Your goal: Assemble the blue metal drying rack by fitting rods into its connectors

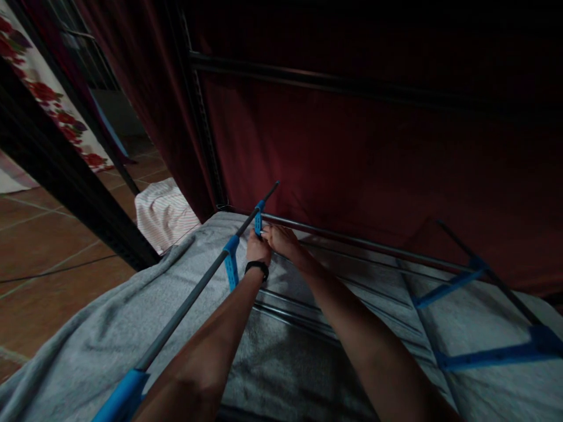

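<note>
One grey blanket (105,328) pads things at left, we'd guess, under a slanting grey pole (189,303). Our left hand (258,249) looks clamped on the pole's far blue bracket (258,222), likely steadying it, while our right hand (282,239) bunches its fingers just beside; we can't tell what they've pinched, tbh. Metal rods (334,234) run right, probably bracing the right blue brackets (497,354).

Dk red curtain (316,158) w/ blk bar (281,74) across, grey blanket (127,316) below, striped cloth (165,214) + floral fabric (48,97) at L, tiled flr (48,246)
</note>
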Demonstrator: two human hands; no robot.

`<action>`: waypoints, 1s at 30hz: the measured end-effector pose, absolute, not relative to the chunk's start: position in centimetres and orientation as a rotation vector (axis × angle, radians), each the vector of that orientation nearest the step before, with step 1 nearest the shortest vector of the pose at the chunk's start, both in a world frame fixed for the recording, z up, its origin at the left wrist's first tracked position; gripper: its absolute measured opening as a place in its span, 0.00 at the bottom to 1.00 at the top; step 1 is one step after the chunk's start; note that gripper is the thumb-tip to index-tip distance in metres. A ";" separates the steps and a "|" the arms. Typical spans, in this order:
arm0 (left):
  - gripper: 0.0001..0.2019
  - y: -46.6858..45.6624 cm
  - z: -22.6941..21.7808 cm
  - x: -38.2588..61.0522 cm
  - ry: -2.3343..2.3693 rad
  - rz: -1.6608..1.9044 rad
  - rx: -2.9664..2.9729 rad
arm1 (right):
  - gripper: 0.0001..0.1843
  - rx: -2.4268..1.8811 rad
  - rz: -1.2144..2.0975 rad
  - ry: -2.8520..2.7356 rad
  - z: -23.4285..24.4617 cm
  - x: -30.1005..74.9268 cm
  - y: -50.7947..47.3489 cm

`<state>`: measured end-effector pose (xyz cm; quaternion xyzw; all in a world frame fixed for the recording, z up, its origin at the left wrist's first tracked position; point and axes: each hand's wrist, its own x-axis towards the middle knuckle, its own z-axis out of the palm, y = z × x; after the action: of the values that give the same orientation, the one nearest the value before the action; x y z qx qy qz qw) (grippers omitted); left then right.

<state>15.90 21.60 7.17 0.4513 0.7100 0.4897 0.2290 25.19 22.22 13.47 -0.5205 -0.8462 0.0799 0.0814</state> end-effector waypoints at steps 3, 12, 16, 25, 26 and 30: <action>0.09 21.5 7.3 15.8 2.017 1.278 1.274 | 0.22 -1.580 0.223 -2.502 13.3 25.3 22.3; 0.03 22.7 6.5 14.9 1.919 1.309 1.354 | 0.23 -1.361 -0.158 -2.381 12.2 26.1 17.6; 0.06 23.2 5.6 15.0 1.939 1.338 1.316 | 0.25 -1.351 -0.154 -2.412 9.0 31.3 12.6; 0.14 20.1 3.9 17.7 2.299 1.397 1.306 | 0.17 -2.140 0.040 -1.564 1.9 51.9 6.6; 0.15 19.3 3.8 18.0 2.328 1.386 1.352 | 0.16 -2.163 0.051 -1.407 1.5 53.6 6.1; 0.19 16.5 3.8 19.2 2.279 1.227 1.762 | 0.12 -2.224 0.013 -0.845 0.4 58.9 3.8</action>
<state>19.24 16.53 3.78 0.5626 0.7278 0.3920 0.0054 58.87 3.75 0.38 -0.8677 -0.3298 0.0050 0.3719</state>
